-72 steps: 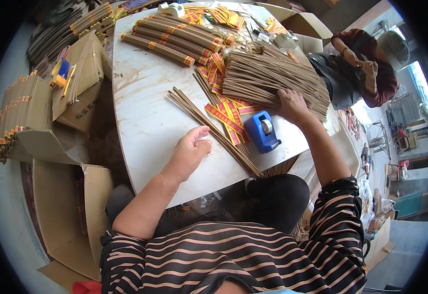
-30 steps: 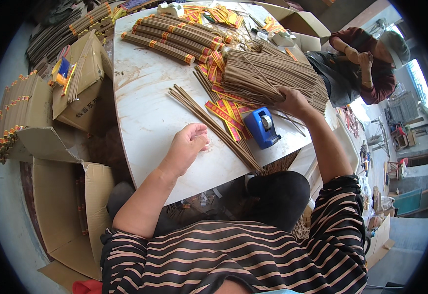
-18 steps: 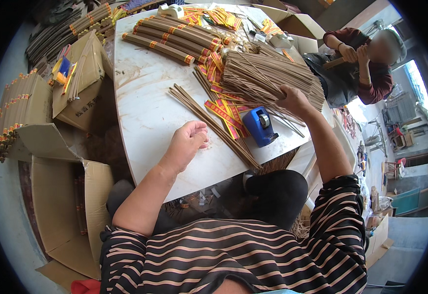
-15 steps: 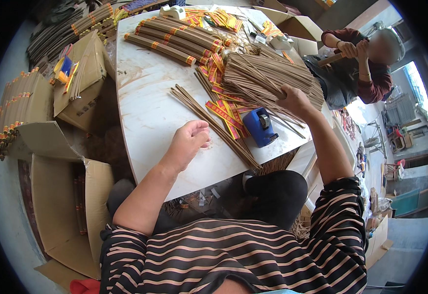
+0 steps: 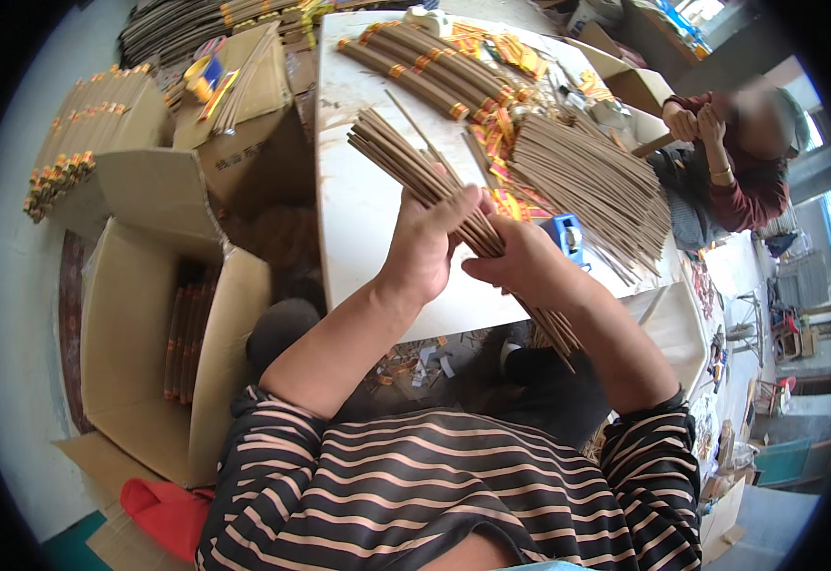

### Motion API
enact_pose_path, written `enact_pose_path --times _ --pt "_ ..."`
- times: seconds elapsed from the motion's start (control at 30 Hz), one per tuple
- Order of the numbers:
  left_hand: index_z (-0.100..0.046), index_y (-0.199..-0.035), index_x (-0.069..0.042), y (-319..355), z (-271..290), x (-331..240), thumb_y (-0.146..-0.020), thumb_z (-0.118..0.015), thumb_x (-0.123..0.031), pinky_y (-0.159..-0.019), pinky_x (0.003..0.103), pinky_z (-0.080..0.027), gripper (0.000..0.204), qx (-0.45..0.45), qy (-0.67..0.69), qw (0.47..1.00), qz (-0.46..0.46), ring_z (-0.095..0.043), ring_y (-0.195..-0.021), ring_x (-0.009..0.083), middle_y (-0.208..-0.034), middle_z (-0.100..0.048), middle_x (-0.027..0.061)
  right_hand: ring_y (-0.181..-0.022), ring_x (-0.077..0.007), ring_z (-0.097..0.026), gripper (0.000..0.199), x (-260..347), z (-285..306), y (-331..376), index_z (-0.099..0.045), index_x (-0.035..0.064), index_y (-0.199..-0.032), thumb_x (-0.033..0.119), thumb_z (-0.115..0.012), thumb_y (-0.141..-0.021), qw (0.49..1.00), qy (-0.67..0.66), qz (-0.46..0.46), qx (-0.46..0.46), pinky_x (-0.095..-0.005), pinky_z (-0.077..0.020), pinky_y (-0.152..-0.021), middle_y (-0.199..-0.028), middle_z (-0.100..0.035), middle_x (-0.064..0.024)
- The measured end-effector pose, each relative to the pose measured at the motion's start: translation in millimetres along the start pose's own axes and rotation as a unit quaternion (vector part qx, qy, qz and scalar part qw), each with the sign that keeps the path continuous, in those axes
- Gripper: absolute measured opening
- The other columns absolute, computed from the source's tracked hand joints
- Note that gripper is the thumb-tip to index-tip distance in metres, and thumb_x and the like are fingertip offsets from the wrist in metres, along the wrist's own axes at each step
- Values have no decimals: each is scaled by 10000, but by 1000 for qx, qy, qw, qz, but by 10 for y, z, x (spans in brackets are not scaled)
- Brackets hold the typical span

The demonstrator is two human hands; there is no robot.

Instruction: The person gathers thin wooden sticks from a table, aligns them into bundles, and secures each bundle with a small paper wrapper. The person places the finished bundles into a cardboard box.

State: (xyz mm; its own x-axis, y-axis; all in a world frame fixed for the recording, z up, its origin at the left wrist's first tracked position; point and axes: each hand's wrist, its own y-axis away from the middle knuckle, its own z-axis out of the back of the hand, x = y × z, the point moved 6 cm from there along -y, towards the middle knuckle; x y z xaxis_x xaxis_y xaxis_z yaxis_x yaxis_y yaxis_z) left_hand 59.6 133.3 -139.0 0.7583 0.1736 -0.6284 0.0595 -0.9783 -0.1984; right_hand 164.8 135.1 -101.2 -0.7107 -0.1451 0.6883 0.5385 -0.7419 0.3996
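A loose bundle of brown incense sticks [image 5: 389,157] slants across in front of me, held over the near part of the white table [image 5: 358,205]. My left hand [image 5: 423,238] wraps round its middle with the thumb on top. Just below, my right hand [image 5: 528,259] grips the same sticks, their lower ends poking out under my wrist. A blue tape dispenser [image 5: 565,238] stands just beyond my right hand. Behind it spreads a big heap of loose incense sticks [image 5: 592,181]. Red-and-yellow paper labels [image 5: 499,133] lie beside the heap, partly hidden by my hands.
Bundles with red-yellow bands [image 5: 430,68] lie at the table's back. On the left, an open carton [image 5: 130,333] holds several bundles, near another box [image 5: 254,157] and stacked bundles [image 5: 97,133]. A co-worker [image 5: 734,162] sits at the right, holding something brown.
My right hand has come from the heap to the left, and my left hand has closed; both now hold a bundle of sticks lifted over the table. The view has shifted.
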Motion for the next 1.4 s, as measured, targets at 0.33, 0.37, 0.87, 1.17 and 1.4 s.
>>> enact_pose_path --times 0.33,0.37,0.87,1.17,1.4 --pt "-500 -1032 -13 -1 -352 -1180 -737 -626 10 -556 282 -484 322 6 -59 995 -75 -557 -577 144 -695 -560 50 -686 -114 -546 252 631 -381 -149 -564 9 -944 135 -692 -767 937 -261 226 -59 -261 -463 -662 -785 -607 -28" --pt "-506 -1075 -4 0 -444 -1251 -746 -631 -8 -595 282 -478 352 54 -101 990 -78 -560 -603 143 -715 -570 50 -698 -94 -536 224 650 -400 -171 -570 18 -935 127 -687 -778 930 -281 231 -55 -250 -460 -662 -793 -601 -6" --pt "-467 -1153 9 93 -506 -952 -747 -662 -6 -652 212 -437 450 6 -429 886 -176 -487 -684 50 -767 -523 -14 -740 -75 -536 217 346 -560 -399 -573 -10 -952 89 -668 -784 883 -357 268 -143 -234 -455 -653 -816 -599 -14" --pt "-474 -1058 1 88 -387 -942 -793 -620 -18 -538 242 -457 303 -64 -362 912 -181 -509 -558 92 -702 -520 10 -721 -88 -512 225 223 -703 -464 -534 23 -948 126 -659 -792 897 -331 259 -136 -251 -445 -656 -800 -565 -15" --pt "-499 -960 -69 117 163 -952 -785 -620 -30 -495 280 -414 216 -70 69 995 25 -476 -512 139 -639 -490 24 -486 -105 -532 200 359 -884 145 -499 29 -873 47 -663 -760 859 -464 77 202 -224 -465 -497 -639 -515 -18"
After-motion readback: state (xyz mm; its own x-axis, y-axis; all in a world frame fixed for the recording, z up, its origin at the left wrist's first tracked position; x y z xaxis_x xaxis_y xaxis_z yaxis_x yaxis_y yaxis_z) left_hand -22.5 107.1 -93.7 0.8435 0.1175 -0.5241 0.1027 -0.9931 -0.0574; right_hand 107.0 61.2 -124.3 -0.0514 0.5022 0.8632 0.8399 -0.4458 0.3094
